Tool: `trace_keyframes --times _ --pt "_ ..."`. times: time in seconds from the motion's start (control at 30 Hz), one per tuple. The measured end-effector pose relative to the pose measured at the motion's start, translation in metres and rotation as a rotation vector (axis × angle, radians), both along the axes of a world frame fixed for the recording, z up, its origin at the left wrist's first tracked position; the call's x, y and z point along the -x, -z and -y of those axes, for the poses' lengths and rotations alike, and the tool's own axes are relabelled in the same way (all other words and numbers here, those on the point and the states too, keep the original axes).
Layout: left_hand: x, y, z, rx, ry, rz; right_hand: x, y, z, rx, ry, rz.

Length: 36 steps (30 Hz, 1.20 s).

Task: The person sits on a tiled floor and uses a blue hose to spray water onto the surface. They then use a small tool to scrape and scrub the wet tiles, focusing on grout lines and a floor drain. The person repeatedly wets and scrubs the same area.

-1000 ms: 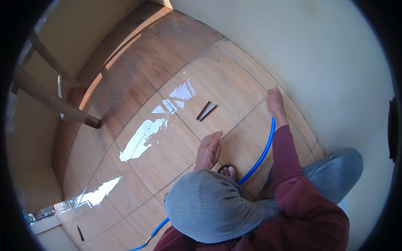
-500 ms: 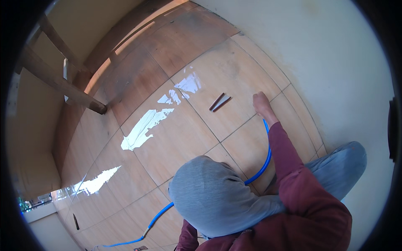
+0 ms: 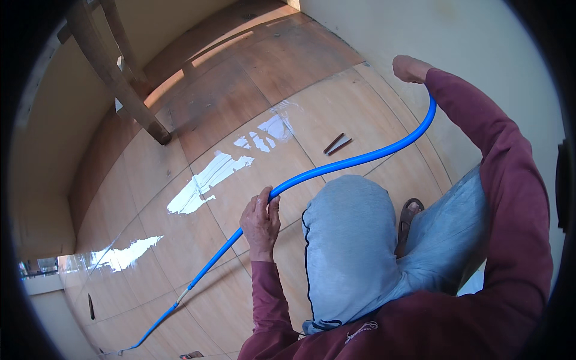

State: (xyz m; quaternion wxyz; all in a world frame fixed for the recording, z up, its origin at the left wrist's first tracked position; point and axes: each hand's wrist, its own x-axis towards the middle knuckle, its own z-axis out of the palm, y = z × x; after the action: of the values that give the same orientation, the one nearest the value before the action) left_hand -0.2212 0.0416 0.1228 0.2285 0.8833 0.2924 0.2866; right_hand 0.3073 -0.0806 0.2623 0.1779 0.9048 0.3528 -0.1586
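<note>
A blue hose (image 3: 351, 162) runs in a long curve across my front, lifted above the tiled floor. My left hand (image 3: 261, 225) is closed round its middle, beside my bent knee. Up at the right, near the wall, my right hand (image 3: 411, 69) forms a fist at the hose's upper end; the tip is hidden inside it. Beyond my left hand the hose slopes down to a pale joint (image 3: 182, 295), then a thinner blue length trails off to the lower left. Two slim dark-edged strips (image 3: 338, 144) lie on the tiles just past the hose.
A wooden furniture leg (image 3: 120, 78) stands on the floor at the upper left. The pale wall (image 3: 492, 78) rises close on my right. A narrow dark blade-like object (image 3: 91, 306) lies at the lower left. My sandalled foot (image 3: 408, 222) rests beside my knee.
My right hand has risen from low over the floor, pulling the hose up toward the wall. My left hand has come into view, gripping the hose, which now hangs clear of the floor.
</note>
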Motion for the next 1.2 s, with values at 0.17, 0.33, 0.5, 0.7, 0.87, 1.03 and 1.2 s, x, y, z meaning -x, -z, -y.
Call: trace_keyframes --times 0.17,0.33,0.5,0.7,0.87,1.03,1.2 --pt "-0.011 -0.024 -0.017 0.278 0.030 0.040 -0.030 -0.040 0.000 -0.092 0.009 -0.132" --pt "0.004 -0.026 -0.044 0.486 -0.045 -0.261 -0.041 0.084 0.021 -0.073 -0.140 -0.157" --pt "-0.009 -0.075 -0.083 0.316 0.010 -0.596 -0.022 0.242 0.057 -1.097 0.966 -1.010" --pt "-0.153 -0.167 -0.102 0.266 0.311 -0.751 0.014 0.235 0.024 -1.246 1.321 -1.223" --pt "-0.260 -0.101 -0.049 0.562 0.478 -1.028 0.073 0.218 -0.006 -1.429 1.381 -1.514" --pt "-0.276 -0.004 0.056 1.238 0.128 -0.294 0.118 0.228 -0.044 -1.548 1.317 -1.626" --pt "-0.275 -0.002 0.027 0.912 0.010 -0.464 0.115 0.255 0.009 -1.251 0.106 -0.762"
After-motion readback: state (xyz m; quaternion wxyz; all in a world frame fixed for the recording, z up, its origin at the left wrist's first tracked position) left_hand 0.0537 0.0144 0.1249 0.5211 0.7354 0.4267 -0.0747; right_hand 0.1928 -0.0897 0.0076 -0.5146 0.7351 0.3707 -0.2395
